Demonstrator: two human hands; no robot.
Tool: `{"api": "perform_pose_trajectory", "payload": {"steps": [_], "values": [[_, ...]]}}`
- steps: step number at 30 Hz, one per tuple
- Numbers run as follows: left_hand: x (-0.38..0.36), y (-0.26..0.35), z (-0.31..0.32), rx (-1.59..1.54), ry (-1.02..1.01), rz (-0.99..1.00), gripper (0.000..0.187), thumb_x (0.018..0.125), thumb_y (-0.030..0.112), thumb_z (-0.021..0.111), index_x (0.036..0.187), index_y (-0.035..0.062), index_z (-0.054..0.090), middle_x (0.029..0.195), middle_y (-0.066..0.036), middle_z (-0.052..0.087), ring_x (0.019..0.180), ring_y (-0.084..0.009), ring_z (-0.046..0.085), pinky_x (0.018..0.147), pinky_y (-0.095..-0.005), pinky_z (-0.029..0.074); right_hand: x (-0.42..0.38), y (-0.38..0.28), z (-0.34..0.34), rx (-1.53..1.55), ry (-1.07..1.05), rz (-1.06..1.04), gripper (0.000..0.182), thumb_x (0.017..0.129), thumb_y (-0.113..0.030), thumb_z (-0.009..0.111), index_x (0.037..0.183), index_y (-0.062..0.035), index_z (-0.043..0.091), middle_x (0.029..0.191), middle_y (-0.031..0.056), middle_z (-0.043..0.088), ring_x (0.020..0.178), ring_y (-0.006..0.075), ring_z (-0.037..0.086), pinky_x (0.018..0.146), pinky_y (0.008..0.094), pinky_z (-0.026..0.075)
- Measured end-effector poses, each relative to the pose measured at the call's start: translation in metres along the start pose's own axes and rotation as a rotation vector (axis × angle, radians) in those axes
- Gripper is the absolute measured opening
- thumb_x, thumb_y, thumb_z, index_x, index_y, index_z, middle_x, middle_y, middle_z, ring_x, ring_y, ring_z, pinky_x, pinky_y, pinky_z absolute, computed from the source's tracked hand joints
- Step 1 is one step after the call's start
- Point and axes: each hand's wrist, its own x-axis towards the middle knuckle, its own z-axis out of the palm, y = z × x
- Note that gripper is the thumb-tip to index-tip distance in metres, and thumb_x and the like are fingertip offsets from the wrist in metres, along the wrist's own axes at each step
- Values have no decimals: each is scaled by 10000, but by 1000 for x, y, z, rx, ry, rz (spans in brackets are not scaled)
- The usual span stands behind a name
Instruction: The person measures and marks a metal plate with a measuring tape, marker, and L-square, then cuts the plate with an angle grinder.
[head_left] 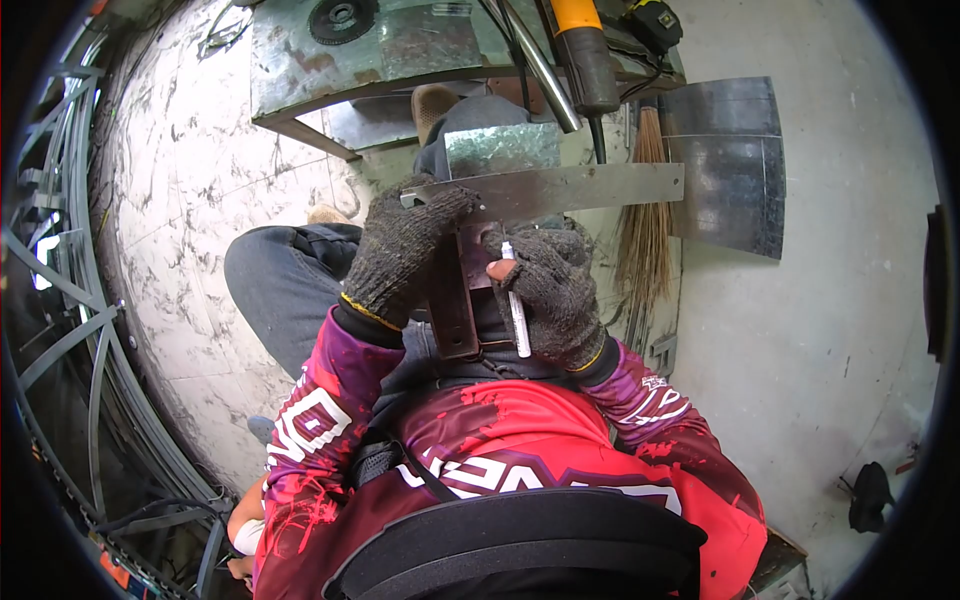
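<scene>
My left hand [405,245], in a dark knitted glove, is closed over the left end of a long flat metal strip [580,188]. The strip has a small hole at its right end and lies crosswise above my lap. Below it is a brown metal angle piece [453,315], partly hidden by my left hand. My right hand [555,290], gloved too with a bare thumb tip showing, is closed around a white marker pen [518,318]. Its fingers are beside the brown metal. A shiny galvanized sheet piece [502,147] rests beyond the strip, over my leg.
A metal-topped bench [300,75] ahead carries a black toothed disc [342,18], a yellow-and-grey power tool [585,60] and a tape measure [655,22]. A stick broom [645,235] and a metal sheet [730,160] are at right. Metal strips [95,300] line the left; another person's arm [247,520] shows low.
</scene>
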Motion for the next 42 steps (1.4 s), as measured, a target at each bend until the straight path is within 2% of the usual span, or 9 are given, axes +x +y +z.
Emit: {"api": "perform_pose_trajectory", "payload": {"steps": [7, 9, 13, 19, 28, 30, 31, 33, 42], "values": [[2, 0, -2, 39, -17, 8, 316, 776, 75, 690, 1091, 53, 696, 1032, -151, 712, 964, -338, 705, 869, -400, 566, 0, 2, 1, 38, 11, -7, 380, 765, -138, 679, 1141, -176, 716, 1241, 82, 684, 1138, 321, 612, 1022, 528, 362], [3, 1, -2, 45, 26, 65, 296, 807, 28, 666, 1088, 99, 722, 1036, -132, 682, 941, -283, 699, 832, -354, 571, 0, 1, 0, 34, 2, 6, 372, 767, -137, 679, 1135, -170, 718, 1239, 84, 685, 1123, 321, 615, 1020, 536, 365], [3, 2, -3, -69, 20, 5, 291, 810, 29, 651, 1085, 96, 719, 1016, -129, 685, 949, -291, 696, 831, -355, 567, -1, 1, 0, 14, 0, 3, 375, 762, -129, 682, 1133, -163, 716, 1238, 88, 685, 1116, 322, 615, 1007, 538, 377], [4, 1, -3, 175, 52, 160, 305, 805, 64, 635, 1101, 79, 708, 1002, -146, 696, 974, -341, 687, 852, -409, 556, 2, 2, -2, 19, 3, -24, 390, 743, -118, 695, 1130, -154, 718, 1198, 107, 688, 1082, 342, 614, 976, 523, 410], [1, -2, 3, 62, 9, 43, 362, 772, 63, 684, 1133, 88, 696, 1048, -166, 716, 980, -377, 687, 865, -440, 554, 3, -1, -2, -1, 3, -8, 407, 727, -160, 707, 1134, -167, 720, 1147, 86, 681, 1098, 326, 612, 1021, 547, 367], [2, 0, 2, -336, -30, -295, 407, 744, 53, 704, 1149, 88, 693, 1049, -174, 717, 983, -379, 690, 867, -440, 556, 2, 1, 1, 29, 17, -22, 426, 718, -165, 711, 1144, -173, 711, 1132, 73, 677, 1097, 314, 615, 1036, 553, 357], [3, 1, 1, -336, -41, -292, 407, 744, 53, 704, 1149, 88, 693, 1049, -174, 717, 983, -379, 690, 867, -440, 556, 1, 2, 1, 26, 23, -13, 426, 718, -165, 711, 1144, -173, 711, 1132, 73, 677, 1097, 314, 615, 1036, 553, 357], [4, 7, -6, 102, -5, 52, 414, 746, 39, 696, 1157, 88, 693, 1057, -181, 715, 988, -379, 692, 872, -440, 555, 0, 2, 3, 31, 28, -9, 426, 731, -170, 703, 1158, -184, 707, 1146, 67, 677, 1089, 305, 618, 1070, 577, 333], [5, -1, -8, 135, 14, 199, 411, 762, 27, 671, 1172, 52, 667, 1068, -191, 710, 1013, -396, 681, 870, -448, 550, -4, 7, 5, -14, 12, -28, 435, 765, -191, 678, 1199, -213, 689, 1188, 48, 674, 1133, 292, 617, 1153, 612, 254]]}}
